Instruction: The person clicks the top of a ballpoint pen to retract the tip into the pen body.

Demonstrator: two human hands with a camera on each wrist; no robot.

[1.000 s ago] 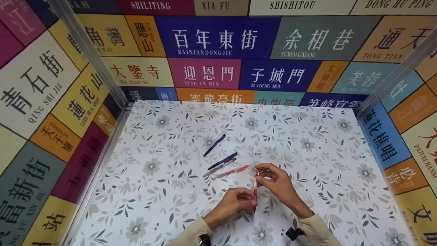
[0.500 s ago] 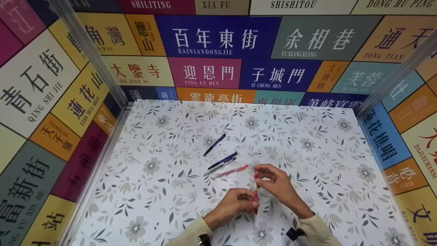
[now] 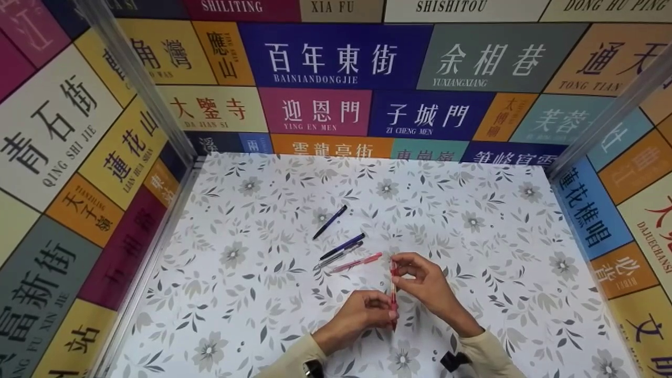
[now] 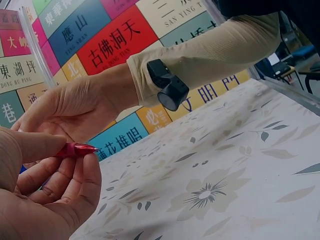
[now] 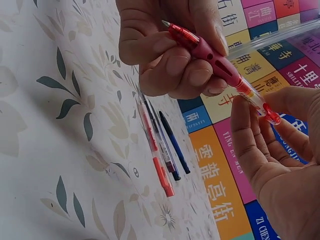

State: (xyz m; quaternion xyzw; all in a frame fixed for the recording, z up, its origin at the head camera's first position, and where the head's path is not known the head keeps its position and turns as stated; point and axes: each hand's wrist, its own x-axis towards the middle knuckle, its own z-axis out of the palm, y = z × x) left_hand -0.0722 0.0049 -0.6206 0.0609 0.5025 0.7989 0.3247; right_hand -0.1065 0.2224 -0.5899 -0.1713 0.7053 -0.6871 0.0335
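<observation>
Both hands hold one red retractable pen (image 3: pixel 394 296) over the near middle of the table. My left hand (image 3: pixel 361 316) pinches its red grip section (image 5: pixel 217 61) between thumb and fingers. The bare metal tip (image 5: pixel 166 23) sticks out past that hand, pointing toward the person in the head view. At the other end, my right hand (image 3: pixel 426 277) pinches the pen near its red clip (image 5: pixel 271 115), with the see-through barrel showing between the hands. The pen's red cone (image 4: pixel 84 149) shows between left thumb and fingers in the left wrist view.
Left of the hands lie a clear pen with a pink-red clip (image 3: pixel 357 262), a clear grey pen (image 3: pixel 338 256) and a dark blue pen (image 3: pixel 342 247). Another dark blue pen (image 3: pixel 329 222) lies farther back. Sign-covered panels (image 3: pixel 336 58) border the flower-patterned table (image 3: pixel 462 194).
The left hand and the pen's tip end have shifted very slightly toward the person. The right hand stays almost in place, and the pens on the table have not moved.
</observation>
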